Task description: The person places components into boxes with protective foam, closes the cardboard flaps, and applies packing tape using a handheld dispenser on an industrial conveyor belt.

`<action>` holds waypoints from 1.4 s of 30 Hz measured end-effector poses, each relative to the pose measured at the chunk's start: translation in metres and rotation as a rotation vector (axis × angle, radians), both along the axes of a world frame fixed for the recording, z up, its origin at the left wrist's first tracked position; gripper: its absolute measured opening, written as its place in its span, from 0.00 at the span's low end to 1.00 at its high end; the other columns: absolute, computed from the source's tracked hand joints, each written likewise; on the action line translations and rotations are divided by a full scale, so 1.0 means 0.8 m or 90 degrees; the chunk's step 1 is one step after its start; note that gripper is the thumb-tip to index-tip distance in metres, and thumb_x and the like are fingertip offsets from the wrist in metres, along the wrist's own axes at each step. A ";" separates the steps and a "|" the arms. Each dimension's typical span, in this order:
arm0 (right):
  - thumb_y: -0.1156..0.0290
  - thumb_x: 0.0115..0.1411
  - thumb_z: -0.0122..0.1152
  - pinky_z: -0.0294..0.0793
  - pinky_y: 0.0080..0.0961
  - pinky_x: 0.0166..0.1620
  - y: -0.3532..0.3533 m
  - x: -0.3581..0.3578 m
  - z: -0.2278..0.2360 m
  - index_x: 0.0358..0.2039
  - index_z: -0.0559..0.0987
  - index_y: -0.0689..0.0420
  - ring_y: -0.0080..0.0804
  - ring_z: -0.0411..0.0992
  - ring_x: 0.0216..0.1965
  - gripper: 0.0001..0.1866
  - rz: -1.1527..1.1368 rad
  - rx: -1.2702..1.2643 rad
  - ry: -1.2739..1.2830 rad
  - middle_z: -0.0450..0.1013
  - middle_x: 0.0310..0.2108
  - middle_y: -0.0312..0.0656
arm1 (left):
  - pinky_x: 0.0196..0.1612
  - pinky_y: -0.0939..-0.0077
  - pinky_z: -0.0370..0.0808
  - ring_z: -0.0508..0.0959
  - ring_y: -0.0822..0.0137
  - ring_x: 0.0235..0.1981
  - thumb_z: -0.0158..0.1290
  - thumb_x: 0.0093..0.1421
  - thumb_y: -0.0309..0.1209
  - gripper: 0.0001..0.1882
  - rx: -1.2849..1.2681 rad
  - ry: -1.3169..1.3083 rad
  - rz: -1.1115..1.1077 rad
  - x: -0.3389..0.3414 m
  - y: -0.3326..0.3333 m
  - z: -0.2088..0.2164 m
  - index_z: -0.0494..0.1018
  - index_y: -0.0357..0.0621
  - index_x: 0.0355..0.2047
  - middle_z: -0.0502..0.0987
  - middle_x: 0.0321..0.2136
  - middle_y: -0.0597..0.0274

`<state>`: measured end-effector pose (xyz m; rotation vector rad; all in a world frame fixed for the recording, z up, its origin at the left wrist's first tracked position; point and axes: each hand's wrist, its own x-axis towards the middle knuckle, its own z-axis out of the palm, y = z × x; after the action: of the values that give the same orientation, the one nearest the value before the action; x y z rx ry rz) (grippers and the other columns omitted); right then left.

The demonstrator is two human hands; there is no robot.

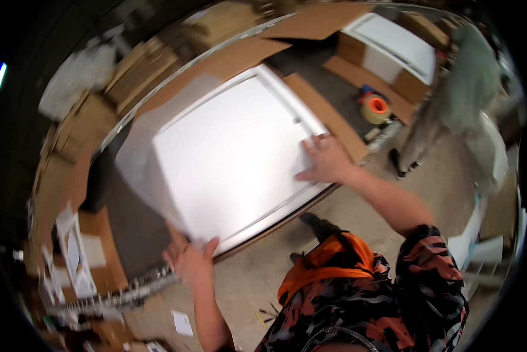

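A large white rectangular panel (234, 152) with a raised rim lies at a slant on the work table in front of me. Translucent packing foam (137, 158) sticks out from under its left side, above brown cardboard. My right hand (325, 159) rests on the panel's near right corner, fingers spread and thumb apart. At the near left corner is my left hand (193, 259), somewhat blurred, its thumb stretched out and its fingers beside the panel's edge. Neither hand shows a closed grip.
At the table's far right lie a roll of tape (376, 109) and another white panel (392, 47) in cardboard. White parts (81, 261) sit in cardboard at the left end. Another person (457, 100) stands at right. Stacked cartons (81, 126) line the far side.
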<state>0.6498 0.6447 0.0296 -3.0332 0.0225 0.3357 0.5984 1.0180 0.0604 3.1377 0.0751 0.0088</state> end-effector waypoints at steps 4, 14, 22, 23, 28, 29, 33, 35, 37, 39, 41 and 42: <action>0.31 0.49 0.55 0.48 0.52 0.66 0.027 0.006 0.005 0.62 0.64 0.57 0.55 0.49 0.66 0.49 -0.034 0.034 -0.079 0.52 0.65 0.57 | 0.64 0.43 0.54 0.57 0.37 0.63 0.54 0.51 0.61 0.49 0.014 -0.318 -0.243 -0.005 0.019 -0.029 0.58 0.35 0.62 0.55 0.63 0.38; 0.33 0.49 0.56 0.43 0.54 0.68 0.004 -0.061 0.006 0.67 0.53 0.57 0.55 0.47 0.68 0.54 0.442 0.195 -0.240 0.43 0.68 0.59 | 0.54 0.42 0.67 0.68 0.42 0.55 0.65 0.46 0.48 0.38 -0.035 -0.127 -0.495 -0.013 -0.041 -0.056 0.66 0.43 0.54 0.67 0.55 0.47; 0.28 0.46 0.55 0.43 0.51 0.67 0.010 -0.021 -0.008 0.65 0.53 0.62 0.57 0.49 0.65 0.59 0.413 0.183 -0.150 0.47 0.67 0.59 | 0.44 0.39 0.60 0.63 0.45 0.47 0.65 0.40 0.58 0.38 -0.068 -0.210 -0.508 0.012 -0.037 -0.077 0.62 0.51 0.44 0.63 0.47 0.54; 0.27 0.46 0.55 0.44 0.51 0.67 0.007 -0.017 -0.005 0.65 0.54 0.62 0.57 0.49 0.65 0.59 0.421 0.176 -0.144 0.47 0.66 0.59 | 0.45 0.39 0.60 0.62 0.44 0.48 0.66 0.39 0.57 0.39 -0.055 -0.199 -0.512 0.010 -0.038 -0.080 0.62 0.50 0.44 0.62 0.48 0.53; 0.27 0.47 0.54 0.44 0.51 0.67 0.004 -0.004 0.000 0.65 0.54 0.62 0.57 0.49 0.65 0.59 0.431 0.144 -0.144 0.48 0.66 0.59 | 0.49 0.37 0.59 0.60 0.39 0.54 0.69 0.34 0.53 0.43 -0.061 -0.174 -0.495 0.017 -0.049 -0.082 0.65 0.47 0.48 0.61 0.53 0.49; 0.27 0.47 0.53 0.44 0.51 0.67 0.006 -0.004 -0.002 0.65 0.54 0.62 0.57 0.49 0.65 0.58 0.428 0.150 -0.138 0.48 0.66 0.59 | 0.49 0.37 0.59 0.60 0.39 0.54 0.69 0.34 0.53 0.43 -0.059 -0.178 -0.484 0.014 -0.055 -0.077 0.65 0.47 0.48 0.61 0.53 0.49; 0.28 0.49 0.52 0.44 0.51 0.67 0.000 0.001 -0.002 0.65 0.53 0.63 0.58 0.49 0.66 0.57 0.437 0.150 -0.113 0.47 0.66 0.60 | 0.55 0.25 0.49 0.48 0.23 0.61 0.68 0.35 0.49 0.47 -0.025 -0.076 -0.435 0.023 -0.085 -0.065 0.64 0.46 0.56 0.53 0.63 0.41; 0.30 0.51 0.52 0.43 0.52 0.67 -0.005 0.004 0.006 0.65 0.52 0.64 0.60 0.47 0.66 0.56 0.441 0.138 -0.046 0.45 0.67 0.60 | 0.57 0.18 0.42 0.44 0.18 0.62 0.63 0.41 0.44 0.41 -0.043 -0.010 -0.451 0.031 -0.090 -0.065 0.65 0.48 0.57 0.52 0.64 0.42; 0.33 0.52 0.54 0.46 0.53 0.66 -0.020 0.026 0.012 0.65 0.54 0.62 0.60 0.48 0.65 0.53 0.489 0.208 -0.033 0.47 0.66 0.60 | 0.56 0.19 0.42 0.45 0.18 0.61 0.62 0.42 0.44 0.40 -0.039 -0.008 -0.435 0.029 -0.088 -0.062 0.65 0.49 0.57 0.52 0.64 0.42; 0.38 0.52 0.59 0.51 0.53 0.63 -0.045 0.089 0.007 0.64 0.57 0.60 0.58 0.52 0.62 0.50 0.480 0.257 -0.157 0.51 0.64 0.59 | 0.56 0.20 0.47 0.50 0.18 0.60 0.59 0.39 0.43 0.37 -0.037 -0.002 -0.415 0.025 -0.087 -0.064 0.71 0.56 0.54 0.59 0.62 0.48; 0.51 0.49 0.68 0.58 0.53 0.57 -0.080 0.211 -0.005 0.60 0.62 0.59 0.54 0.58 0.55 0.43 0.371 0.211 -0.387 0.59 0.59 0.54 | 0.56 0.20 0.48 0.51 0.19 0.60 0.61 0.38 0.42 0.40 -0.037 0.050 -0.379 0.019 -0.089 -0.049 0.67 0.56 0.57 0.58 0.63 0.46; 0.57 0.48 0.69 0.60 0.50 0.55 -0.106 0.292 -0.008 0.56 0.65 0.59 0.54 0.59 0.52 0.38 0.328 0.255 -0.572 0.60 0.57 0.53 | 0.56 0.20 0.50 0.51 0.20 0.60 0.62 0.38 0.41 0.44 -0.059 0.087 -0.375 0.018 -0.090 -0.045 0.63 0.56 0.60 0.57 0.64 0.45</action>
<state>0.8831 0.5599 0.0236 -2.4669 -0.7725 -0.8858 0.6130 0.9463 0.0247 2.9315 -0.8157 -0.2016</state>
